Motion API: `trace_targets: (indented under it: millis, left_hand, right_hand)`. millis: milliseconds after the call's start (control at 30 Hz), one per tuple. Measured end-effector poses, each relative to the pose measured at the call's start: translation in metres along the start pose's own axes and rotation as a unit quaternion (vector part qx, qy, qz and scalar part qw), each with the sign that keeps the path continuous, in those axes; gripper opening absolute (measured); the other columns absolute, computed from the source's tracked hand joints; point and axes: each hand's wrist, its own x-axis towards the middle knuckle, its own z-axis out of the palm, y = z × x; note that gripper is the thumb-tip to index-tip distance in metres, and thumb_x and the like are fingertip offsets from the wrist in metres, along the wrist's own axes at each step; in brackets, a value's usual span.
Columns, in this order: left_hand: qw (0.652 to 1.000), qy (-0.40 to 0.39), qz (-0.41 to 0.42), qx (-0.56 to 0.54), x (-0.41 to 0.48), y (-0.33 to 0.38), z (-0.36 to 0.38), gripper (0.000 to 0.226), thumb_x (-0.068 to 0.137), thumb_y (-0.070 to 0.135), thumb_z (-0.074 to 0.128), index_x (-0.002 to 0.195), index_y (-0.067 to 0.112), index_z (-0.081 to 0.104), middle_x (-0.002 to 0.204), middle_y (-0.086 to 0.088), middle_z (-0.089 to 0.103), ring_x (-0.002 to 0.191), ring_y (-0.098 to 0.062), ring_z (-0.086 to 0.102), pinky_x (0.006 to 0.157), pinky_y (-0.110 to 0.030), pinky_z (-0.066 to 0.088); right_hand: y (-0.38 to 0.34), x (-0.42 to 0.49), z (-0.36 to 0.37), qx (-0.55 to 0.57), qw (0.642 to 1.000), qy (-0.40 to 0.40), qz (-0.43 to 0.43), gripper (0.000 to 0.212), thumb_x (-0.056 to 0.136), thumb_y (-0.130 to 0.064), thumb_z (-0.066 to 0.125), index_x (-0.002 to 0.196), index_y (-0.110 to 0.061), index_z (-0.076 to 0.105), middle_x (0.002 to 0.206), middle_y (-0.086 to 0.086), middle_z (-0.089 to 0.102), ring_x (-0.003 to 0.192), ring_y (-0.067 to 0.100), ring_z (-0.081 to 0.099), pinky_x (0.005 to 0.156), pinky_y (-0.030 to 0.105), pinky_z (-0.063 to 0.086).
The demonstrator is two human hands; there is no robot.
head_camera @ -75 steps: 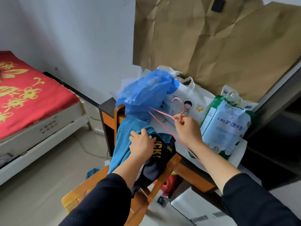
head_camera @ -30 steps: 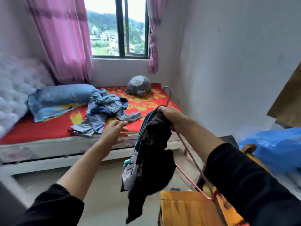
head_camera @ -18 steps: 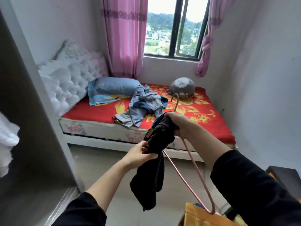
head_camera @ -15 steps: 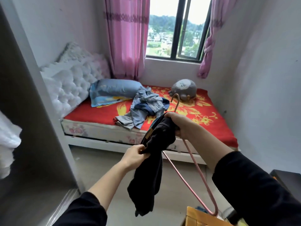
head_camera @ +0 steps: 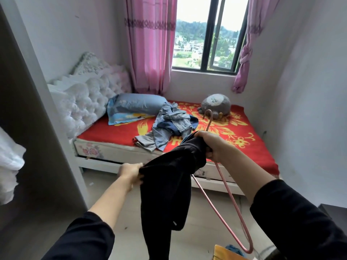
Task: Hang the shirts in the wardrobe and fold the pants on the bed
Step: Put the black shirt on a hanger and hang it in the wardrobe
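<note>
A black shirt [head_camera: 169, 186] hangs in mid-air between my hands, in front of the bed. My right hand [head_camera: 212, 145] grips its upper end together with a pink wire hanger [head_camera: 223, 184], whose hook points up and whose body slants down to the right. My left hand [head_camera: 130, 172] pinches the shirt's edge lower and to the left, stretching the cloth. A heap of light blue jeans [head_camera: 169, 124] lies crumpled in the middle of the red flowered bed [head_camera: 249, 147].
The wardrobe's grey side panel [head_camera: 32, 128] stands close on my left, with white cloth [head_camera: 9, 166] hanging inside. A blue pillow [head_camera: 137, 105] and a grey plush toy [head_camera: 216, 104] lie on the bed. A wooden chair's corner [head_camera: 225, 253] shows at the bottom right.
I have turned from the chair and desk toward the bed, carrying shirt and hanger. My left hand took hold of the shirt and has pulled its edge out to the left, spreading it.
</note>
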Motion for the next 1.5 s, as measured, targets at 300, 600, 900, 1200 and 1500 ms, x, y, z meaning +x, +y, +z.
trace_targets:
  millis: [300,600,900,1200,1500]
  left_hand:
    - [0.975,-0.157,0.035,-0.153,-0.036,0.091,0.011,0.013,0.08,0.002,0.043,0.08,0.003,0.057,0.065,-0.008,0.058,0.055,-0.019,0.06,0.053,-0.022,0.05]
    - [0.986,-0.123,0.09,0.072,-0.048,0.103,0.066,0.017,0.074,-0.002,0.052,0.073,0.014,0.056,0.073,-0.008,0.046,0.063,-0.02,0.048,0.056,-0.028,0.04]
    - [0.99,-0.107,0.053,0.08,-0.047,0.064,0.08,0.02,0.083,-0.006,0.05,0.097,0.008,0.056,0.078,-0.012,0.052,0.061,-0.019,0.052,0.056,-0.026,0.046]
    - [0.992,-0.003,0.118,0.051,-0.036,0.075,0.042,0.025,0.08,-0.007,0.049,0.092,0.008,0.066,0.08,-0.008,0.059,0.067,-0.018,0.055,0.057,-0.023,0.048]
    - [0.92,0.207,0.183,0.279,-0.014,0.063,-0.038,0.016,0.077,0.007,0.057,0.085,0.016,0.068,0.101,-0.012,0.07,0.098,-0.032,0.063,0.086,-0.041,0.054]
  right_hand:
    - [0.038,0.021,-0.03,-0.196,0.98,0.042,-0.005,0.017,0.083,-0.026,0.064,0.073,-0.014,0.057,0.061,0.0,0.05,0.049,0.012,0.047,0.04,0.018,0.034]
    - [0.038,0.023,-0.041,0.0,0.983,0.084,-0.164,0.02,0.101,-0.029,0.037,0.107,-0.018,0.052,0.056,-0.003,0.034,0.04,0.009,0.032,0.038,0.023,0.026]
    - [0.006,-0.002,-0.028,0.344,0.908,0.09,-0.222,0.049,0.098,-0.04,0.043,0.054,-0.019,0.048,0.038,-0.008,0.026,0.031,0.009,0.021,0.036,0.016,0.018]
    - [0.071,-0.007,0.053,0.205,0.96,0.075,-0.174,0.054,0.096,-0.032,0.046,0.045,-0.016,0.047,0.038,-0.003,0.038,0.036,0.013,0.036,0.043,0.025,0.031]
    - [0.095,0.006,0.036,-0.106,0.955,-0.056,-0.272,0.053,0.093,-0.025,0.048,0.042,-0.009,0.051,0.042,0.002,0.04,0.04,0.008,0.037,0.053,0.026,0.034]
